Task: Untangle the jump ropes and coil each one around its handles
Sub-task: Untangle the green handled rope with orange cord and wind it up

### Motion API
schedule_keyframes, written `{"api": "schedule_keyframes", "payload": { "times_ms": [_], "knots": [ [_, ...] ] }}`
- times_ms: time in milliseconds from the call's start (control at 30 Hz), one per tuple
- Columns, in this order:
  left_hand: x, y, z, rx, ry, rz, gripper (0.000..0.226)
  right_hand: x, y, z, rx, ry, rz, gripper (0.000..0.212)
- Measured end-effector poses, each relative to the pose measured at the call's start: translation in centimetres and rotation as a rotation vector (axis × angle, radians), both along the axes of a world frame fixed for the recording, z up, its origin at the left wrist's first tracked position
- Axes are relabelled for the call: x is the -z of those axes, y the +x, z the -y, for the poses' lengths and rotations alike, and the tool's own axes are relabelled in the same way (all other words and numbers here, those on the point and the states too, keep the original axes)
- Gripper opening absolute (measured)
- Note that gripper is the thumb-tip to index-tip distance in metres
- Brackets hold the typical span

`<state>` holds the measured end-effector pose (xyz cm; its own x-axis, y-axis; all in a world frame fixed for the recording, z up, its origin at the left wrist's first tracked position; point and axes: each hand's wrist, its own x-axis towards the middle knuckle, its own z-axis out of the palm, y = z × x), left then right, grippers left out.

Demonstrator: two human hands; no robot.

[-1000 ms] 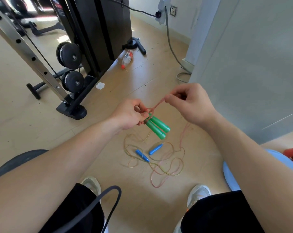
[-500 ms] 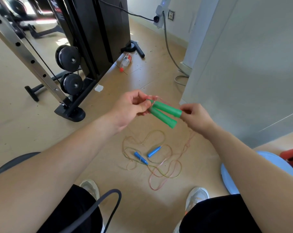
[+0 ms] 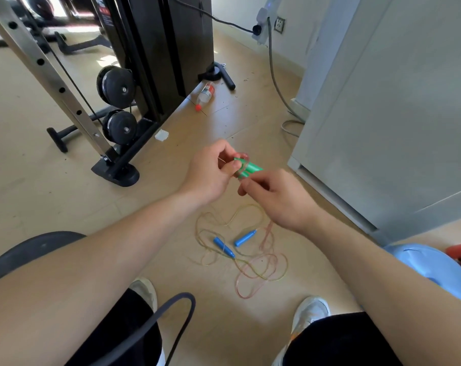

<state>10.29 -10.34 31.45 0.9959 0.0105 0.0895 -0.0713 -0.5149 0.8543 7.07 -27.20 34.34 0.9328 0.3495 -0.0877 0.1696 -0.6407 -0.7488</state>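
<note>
Looping around the paired green handles [image 3: 249, 167], pink rope [image 3: 269, 232] looks thin, translucent.

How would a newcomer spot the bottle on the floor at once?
Find the tall black weight machine at the top. By its lower right corner, a small clear bottle lies on its side on the floor. Its red cap and label set it apart from the black handle beside it.
</note>
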Motion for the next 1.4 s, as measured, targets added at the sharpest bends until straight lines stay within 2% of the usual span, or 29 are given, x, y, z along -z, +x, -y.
{"api": "schedule_keyframes", "payload": {
  "times_ms": [167, 333, 467, 633, 733, 800, 900, 967, 1067, 1200, 1400],
  "knots": [
    [-0.6, -0.4, 0.0, 0.199, 0.011, -0.059, 0.013, -0.2, 2.9, 3.3, 0.049, 0.013, 0.132, 0.027],
    [-1.5, -0.6, -0.2, 0.343, -0.148, -0.132, 0.016, 0.9, 3.9, 4.9, 0.040, 0.132, 0.085, 0.022],
    [-2.2, -0.7, 0.1, 0.331, -0.306, -0.161, 0.017, 2.5, 4.0, 5.4, 0.060, 0.209, -0.016, 0.022],
    [-2.5, -0.6, 0.2, 0.180, -0.454, -0.161, 0.017, 5.1, 2.5, 4.0, 0.079, 0.115, -0.196, 0.028],
    [-1.9, -0.2, 0.0, 0.015, -0.389, -0.118, 0.020, 4.8, 0.0, 1.1, -0.044, -0.056, -0.229, 0.036],
    [-1.4, 0.1, -0.3, -0.065, -0.238, -0.071, 0.022, 3.4, -1.4, -0.7, -0.110, -0.098, -0.164, 0.034],
    [-1.1, 0.2, -0.6, -0.056, 0.029, 0.017, 0.019, 0.9, -1.6, -1.3, -0.079, -0.081, -0.020, 0.031],
    [-1.1, 0.0, -0.7, -0.017, 0.107, 0.031, 0.014, -0.2, -0.7, -0.8, -0.010, -0.067, 0.046, 0.032],
    [-1.0, -0.1, -0.8, 0.050, 0.136, 0.009, 0.011, -0.6, 1.2, 0.8, 0.088, -0.073, 0.107, 0.037],
    [-1.4, -0.2, -0.9, 0.156, 0.144, -0.029, 0.013, 0.0, 3.2, 3.1, 0.122, -0.049, 0.143, 0.027],
    [-1.8, -0.2, -0.6, 0.327, -0.093, -0.123, 0.017, 1.8, 4.1, 5.1, 0.066, 0.029, 0.098, 0.026]
  ]
}}
